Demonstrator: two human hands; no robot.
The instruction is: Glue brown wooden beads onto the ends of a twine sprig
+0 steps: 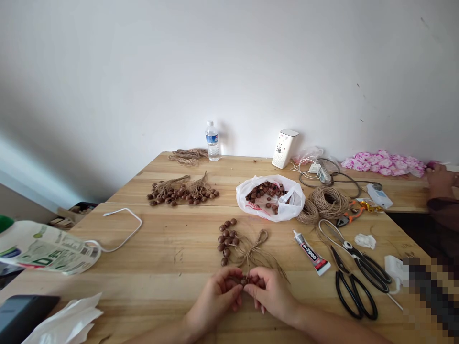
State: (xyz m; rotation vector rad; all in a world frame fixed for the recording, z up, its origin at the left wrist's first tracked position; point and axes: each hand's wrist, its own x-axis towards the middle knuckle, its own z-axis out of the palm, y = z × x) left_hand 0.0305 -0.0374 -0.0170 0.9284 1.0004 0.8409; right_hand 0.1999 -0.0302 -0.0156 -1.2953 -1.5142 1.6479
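Note:
At the table's near side, my left hand (217, 294) and my right hand (272, 292) meet, both with fingers closed in a pinch. Between their fingertips is a small brown nut-like ball (243, 282), at the end of a twine strand. That strand runs up to a knotted twine bundle (254, 246) with a braided loop at its top. Several finished-looking brown balls (225, 239) hang from the bundle's other strands, spread to the left on the wood. More brown balls seem partly covered by my fingers. A glue tube (311, 253) lies to the right of the bundle.
Behind are a white plastic bag (270, 212) of loose brown balls, tied ball clusters (182, 192) and twine coils (328, 201). Scissors (355, 286), pliers (349, 215) and a charger (394, 270) lie right. A bottle (212, 143) stands at the back. Another person's hand (441, 177) is far right.

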